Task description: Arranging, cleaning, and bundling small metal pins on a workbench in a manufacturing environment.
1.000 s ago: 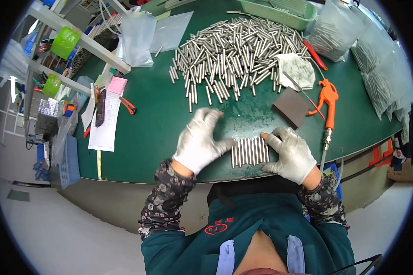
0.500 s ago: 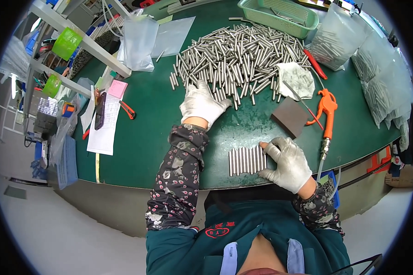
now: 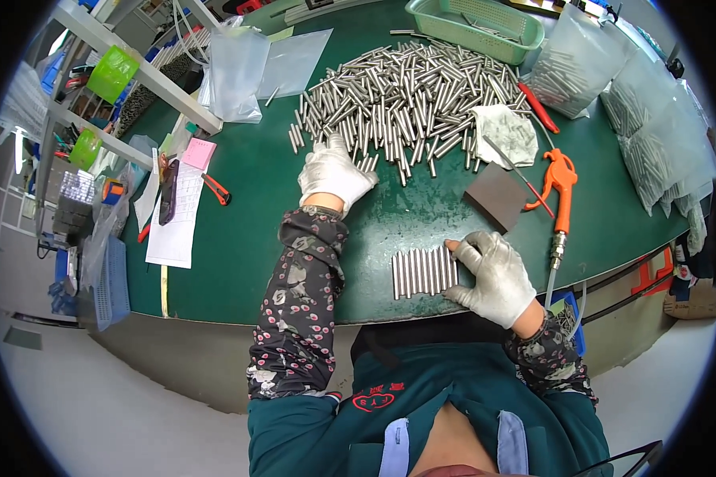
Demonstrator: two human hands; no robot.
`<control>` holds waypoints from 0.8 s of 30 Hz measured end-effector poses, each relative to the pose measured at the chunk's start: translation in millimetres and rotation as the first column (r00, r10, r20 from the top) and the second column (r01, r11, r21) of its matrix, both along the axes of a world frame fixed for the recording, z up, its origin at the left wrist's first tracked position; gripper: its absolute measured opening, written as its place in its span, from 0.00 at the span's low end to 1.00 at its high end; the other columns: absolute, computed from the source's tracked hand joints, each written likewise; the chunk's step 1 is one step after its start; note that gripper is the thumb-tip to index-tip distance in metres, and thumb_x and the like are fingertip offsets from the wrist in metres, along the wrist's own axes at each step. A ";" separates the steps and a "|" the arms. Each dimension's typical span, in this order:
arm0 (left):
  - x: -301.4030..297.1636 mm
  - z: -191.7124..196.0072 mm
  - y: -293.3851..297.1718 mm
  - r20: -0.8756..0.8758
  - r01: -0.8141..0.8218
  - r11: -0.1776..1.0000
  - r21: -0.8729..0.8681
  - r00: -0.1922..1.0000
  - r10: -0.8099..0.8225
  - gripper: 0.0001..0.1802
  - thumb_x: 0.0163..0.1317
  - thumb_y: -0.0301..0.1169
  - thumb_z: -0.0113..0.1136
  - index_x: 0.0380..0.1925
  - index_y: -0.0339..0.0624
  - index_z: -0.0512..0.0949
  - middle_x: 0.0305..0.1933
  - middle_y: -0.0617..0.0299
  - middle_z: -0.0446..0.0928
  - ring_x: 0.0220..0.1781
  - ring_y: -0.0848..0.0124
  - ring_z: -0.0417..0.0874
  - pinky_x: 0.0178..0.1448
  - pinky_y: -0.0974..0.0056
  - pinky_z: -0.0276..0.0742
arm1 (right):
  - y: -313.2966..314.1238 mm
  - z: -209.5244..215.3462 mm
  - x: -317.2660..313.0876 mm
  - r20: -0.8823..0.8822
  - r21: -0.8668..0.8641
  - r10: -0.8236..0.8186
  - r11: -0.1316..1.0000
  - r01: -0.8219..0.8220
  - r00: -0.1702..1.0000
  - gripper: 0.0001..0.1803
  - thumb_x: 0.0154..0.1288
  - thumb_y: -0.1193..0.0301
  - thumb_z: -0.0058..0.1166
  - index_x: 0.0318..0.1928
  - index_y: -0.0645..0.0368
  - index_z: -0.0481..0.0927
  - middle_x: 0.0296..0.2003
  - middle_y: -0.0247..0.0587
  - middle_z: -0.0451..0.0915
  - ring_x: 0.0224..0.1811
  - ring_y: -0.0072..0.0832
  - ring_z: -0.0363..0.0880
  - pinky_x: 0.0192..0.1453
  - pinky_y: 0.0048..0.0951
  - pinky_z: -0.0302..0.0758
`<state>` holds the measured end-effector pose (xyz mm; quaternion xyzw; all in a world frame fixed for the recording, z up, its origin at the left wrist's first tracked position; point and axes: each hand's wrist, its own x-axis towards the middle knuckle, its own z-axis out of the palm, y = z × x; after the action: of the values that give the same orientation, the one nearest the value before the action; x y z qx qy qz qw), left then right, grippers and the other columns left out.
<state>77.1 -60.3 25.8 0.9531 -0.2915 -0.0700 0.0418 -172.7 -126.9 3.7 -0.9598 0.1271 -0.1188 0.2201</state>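
Observation:
A large heap of loose steel pins (image 3: 406, 99) lies across the far middle of the green table. My left hand (image 3: 334, 175), in a white glove, rests at the heap's near left edge. Its fingers reach onto the pins, thumb held apart to the right; the fingertips are partly hidden. Closer to me, a neat side-by-side row of pins (image 3: 424, 273) lies flat near the front edge. At the row's right end is my gloved right hand (image 3: 495, 278), forefinger and thumb spread apart at the end pin, the forefinger's tip bare. No pin shows lifted in either hand.
A dark block (image 3: 497, 199), an orange air gun (image 3: 561, 187) and a white cloth (image 3: 504, 137) lie right of the heap. Beyond are a green basket (image 3: 477, 36) and bags of pins (image 3: 569, 71). Papers (image 3: 173, 226) and an orange cutter (image 3: 216, 189) lie left.
The whole view has shifted slightly. My left hand has moved a little left along the heap's near edge. The pins in the row look more evenly lined up; my right hand stays beside them.

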 end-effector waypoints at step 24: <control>-33.8 -9.8 101.2 0.037 0.917 0.292 -0.273 0.313 -0.949 0.13 0.45 0.24 0.54 0.35 0.40 0.73 0.38 0.57 0.74 0.43 0.58 0.74 0.47 0.58 0.71 | -0.3 -1.9 2.1 -0.041 -0.020 -0.004 1.000 0.003 0.999 0.31 0.40 0.62 0.62 0.49 0.58 0.73 0.40 0.44 0.72 0.43 0.41 0.71 0.47 0.39 0.70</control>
<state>43.3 41.0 16.0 0.5838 -0.7944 -0.1076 0.1286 -170.6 -127.2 1.8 -0.9640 0.1321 -0.1009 0.2075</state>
